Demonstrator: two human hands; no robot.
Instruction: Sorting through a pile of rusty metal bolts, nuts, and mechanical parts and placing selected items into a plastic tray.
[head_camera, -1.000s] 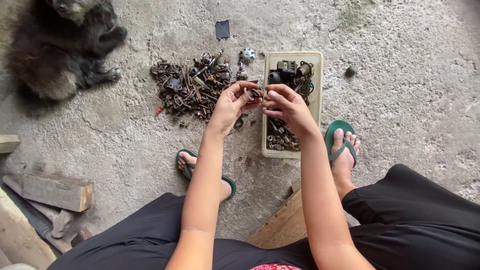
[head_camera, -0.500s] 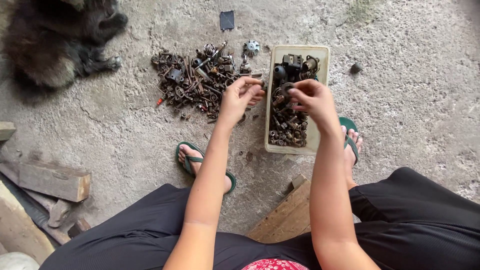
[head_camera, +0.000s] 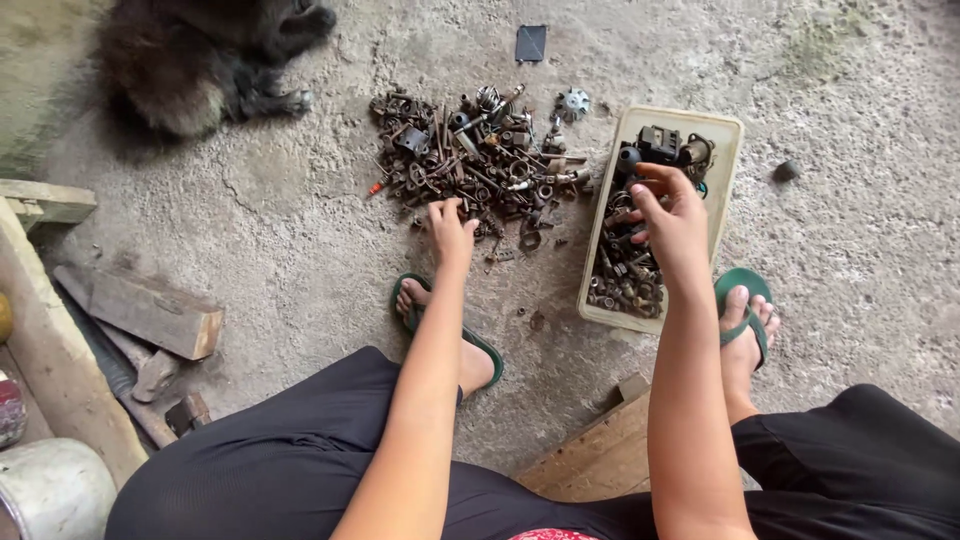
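Observation:
A heap of rusty nuts, bolts and small metal parts (head_camera: 480, 150) lies on the concrete floor. My left hand (head_camera: 450, 228) reaches down to the heap's near edge, fingers spread, fingertips touching the parts. To the right stands a cream rectangular tray (head_camera: 727, 128) holding more rusty parts and some dark pieces at its far end. My right hand (head_camera: 672, 215) hovers over the tray's middle with fingers curled and the tips close together. Whether anything sits between them is hidden.
A dark furry animal (head_camera: 200, 60) lies at the top left. Wooden blocks (head_camera: 150, 315) and a metal pot (head_camera: 50, 490) are at the left. My feet wear green flip-flops (head_camera: 745, 285). A wooden plank (head_camera: 600, 455) lies between my knees. A small dark square (head_camera: 530, 43) lies beyond the heap.
My hands were together holding a small part; they have separated. The left dropped to the heap's near edge, the right moved over the tray. The view shifted, so everything sits further right.

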